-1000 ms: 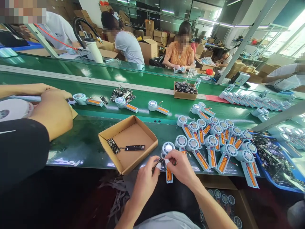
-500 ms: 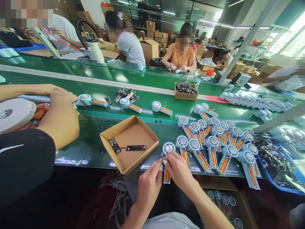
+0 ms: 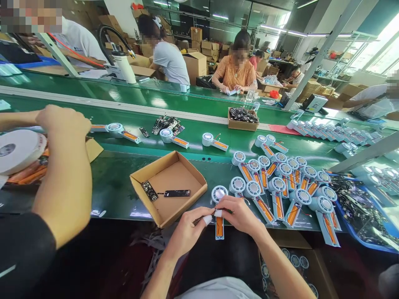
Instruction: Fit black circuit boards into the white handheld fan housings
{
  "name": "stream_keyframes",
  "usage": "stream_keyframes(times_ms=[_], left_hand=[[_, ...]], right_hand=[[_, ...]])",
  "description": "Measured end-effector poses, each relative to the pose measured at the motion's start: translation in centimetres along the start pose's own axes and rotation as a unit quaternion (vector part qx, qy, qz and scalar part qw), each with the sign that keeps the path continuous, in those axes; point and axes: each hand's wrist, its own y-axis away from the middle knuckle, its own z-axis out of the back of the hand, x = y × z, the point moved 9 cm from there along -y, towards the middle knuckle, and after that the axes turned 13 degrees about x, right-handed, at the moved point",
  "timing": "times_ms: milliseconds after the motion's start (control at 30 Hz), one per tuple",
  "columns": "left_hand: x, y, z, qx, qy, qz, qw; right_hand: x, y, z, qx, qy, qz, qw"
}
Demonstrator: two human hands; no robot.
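A light-blue handheld fan (image 3: pixel 219 193) with an orange battery in its open handle lies at the bench edge, just behind my hands. My left hand (image 3: pixel 186 232) is closed on a thin dark circuit board (image 3: pixel 197 221), mostly covered by the fingers. Its tip meets the fingers of my right hand (image 3: pixel 239 214), pinched over the fan's handle. Whatever small piece the right fingers grip is hidden. White covers sit on some fingertips. Left of the fan, a shallow cardboard box (image 3: pixel 174 174) holds a few black circuit boards (image 3: pixel 177 193).
Many similar fans (image 3: pixel 277 185) crowd the bench to the right, beside a blue bin (image 3: pixel 368 243) of boards. More fans (image 3: pixel 215 141) lie on the green belt. A co-worker's arm (image 3: pixel 64 166) reaches across at left near a white tape roll (image 3: pixel 20 151).
My left hand has shifted left and turned, revealing the dark board. My right hand stays near the fan. The co-worker's arm at left has moved back left, and another fan shows on the belt.
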Motion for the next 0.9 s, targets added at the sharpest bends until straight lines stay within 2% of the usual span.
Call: stream_keyframes(times_ms=[133, 233, 333, 433, 533, 633, 700, 767, 833, 900], left_hand=[[0.5, -0.3, 0.0, 0.002, 0.018, 0.007, 1.0], [0.4, -0.3, -0.1, -0.007, 0.023, 0.016, 1.0], [-0.1, 0.4, -0.4, -0.025, 0.022, 0.039, 0.999], [-0.4, 1.6, -0.9, -0.041, 0.023, 0.058, 0.997], [0.8, 2.3, -1.3, -0.064, 0.046, 0.091, 0.993], [2.4, 1.5, -2.0, -0.077, 0.072, 0.115, 0.988], [3.0, 0.5, -2.9, -0.057, 0.079, 0.127, 0.987], [3.2, -0.5, -4.0, -0.013, 0.12, 0.125, 0.985], [2.5, -1.2, -5.1, 0.043, 0.197, 0.098, 0.975], [1.6, -1.5, -5.5, 0.067, 0.256, 0.068, 0.962]], right_hand=[[-0.1, -0.1, 0.0, -0.014, 0.017, 0.005, 1.0], [-0.2, -0.1, 0.2, -0.03, 0.02, -0.031, 0.999], [-1.0, 0.1, -0.2, -0.018, -0.089, -0.105, 0.99], [-1.6, 0.8, -1.1, -0.019, -0.253, -0.148, 0.956], [-2.1, 1.3, -1.8, -0.036, -0.352, -0.166, 0.92], [-2.2, 1.3, -1.6, -0.066, -0.372, -0.164, 0.912], [-1.9, 1.1, -1.2, -0.077, -0.361, -0.147, 0.918], [-1.1, 0.8, -1.1, -0.062, -0.361, -0.121, 0.923], [-0.3, 0.7, -1.3, -0.036, -0.37, -0.09, 0.924], [0.0, 0.9, -1.2, -0.031, -0.375, -0.071, 0.924]])
